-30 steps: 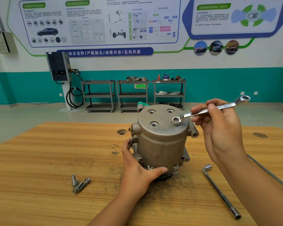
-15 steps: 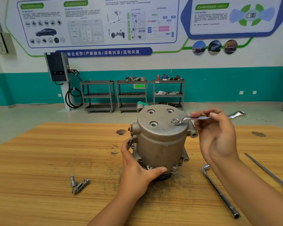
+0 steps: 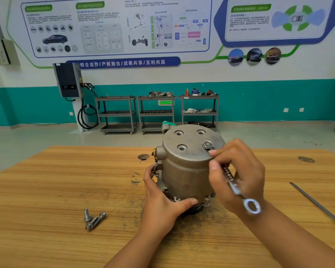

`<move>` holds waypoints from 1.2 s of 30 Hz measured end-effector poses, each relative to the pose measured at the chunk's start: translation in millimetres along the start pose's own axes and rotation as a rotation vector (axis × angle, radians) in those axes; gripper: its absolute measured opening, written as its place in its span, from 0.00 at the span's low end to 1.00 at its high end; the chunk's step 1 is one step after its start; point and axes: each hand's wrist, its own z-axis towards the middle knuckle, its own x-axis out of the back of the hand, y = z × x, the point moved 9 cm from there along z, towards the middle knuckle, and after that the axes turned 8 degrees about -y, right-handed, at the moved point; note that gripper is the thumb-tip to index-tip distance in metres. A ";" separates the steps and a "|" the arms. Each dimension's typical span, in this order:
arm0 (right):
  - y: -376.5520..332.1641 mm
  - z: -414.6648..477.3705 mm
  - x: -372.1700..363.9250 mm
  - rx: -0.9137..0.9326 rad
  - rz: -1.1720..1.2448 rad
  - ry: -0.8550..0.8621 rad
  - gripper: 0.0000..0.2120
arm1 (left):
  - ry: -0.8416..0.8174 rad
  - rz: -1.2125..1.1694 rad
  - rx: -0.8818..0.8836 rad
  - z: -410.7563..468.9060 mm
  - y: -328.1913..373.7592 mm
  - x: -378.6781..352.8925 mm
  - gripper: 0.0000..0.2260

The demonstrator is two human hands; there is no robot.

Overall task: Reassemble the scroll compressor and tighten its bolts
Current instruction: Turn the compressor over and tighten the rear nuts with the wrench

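Your left hand [image 3: 162, 198] holds the scroll compressor [image 3: 184, 171] low on its near-left side, thumb across the bottom flange and fingers wrapped round the left. The compressor stands upright on the wooden table [image 3: 46, 190], between your two hands. Your right hand [image 3: 240, 171] grips the wrench [image 3: 229, 175], fingers curled round the shank. One end sits over a bolt head [image 3: 207, 144] on the top face, just above your fingertips; the ring end sticks out below your palm, by the wrist. Lettering is stamped on the shank, too blurred to read. Three bolt holes [image 3: 182, 147] lie left of the wrench head. Green cap [image 3: 168, 123] at the compressor's far edge.

Three loose bolts [image 3: 94, 219] lie clustered left of your left hand, apart from it. Thin dark rod [image 3: 315, 204] right of your right hand, well apart.

Writing: the blue wall banner [image 3: 122, 63] reads "校企合作/产教融合/成果共享/互利共赢". The right poster [image 3: 259, 22] shows "ADAS"; the rest is too small.

Table: pale wood grain, dark smudges, round dark marks. Room: white wall over a teal band, grey floor. Charger unit [image 3: 68, 82] with looped cable, three metal carts [image 3: 156, 113] with parts on top, grey box [image 3: 0, 52] on the left wall.
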 end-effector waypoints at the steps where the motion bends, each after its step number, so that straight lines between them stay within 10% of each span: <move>1: -5.3 0.4 -3.5 0.034 -0.067 -0.023 0.09 | -0.008 -0.006 0.008 0.1 -0.6 -0.6 0.54; 14: -35.8 7.2 -8.6 0.234 -0.194 -0.107 0.08 | -0.042 -0.047 0.015 0.7 -5.8 -4.2 0.54; 22: 56.6 11.4 23.2 -0.460 0.654 0.230 0.08 | -0.012 0.000 0.007 1.0 -3.0 -0.8 0.54; 36: 105.3 -8.7 1.0 -0.856 0.956 0.178 0.12 | -0.020 -0.009 0.011 0.6 -3.8 -2.1 0.52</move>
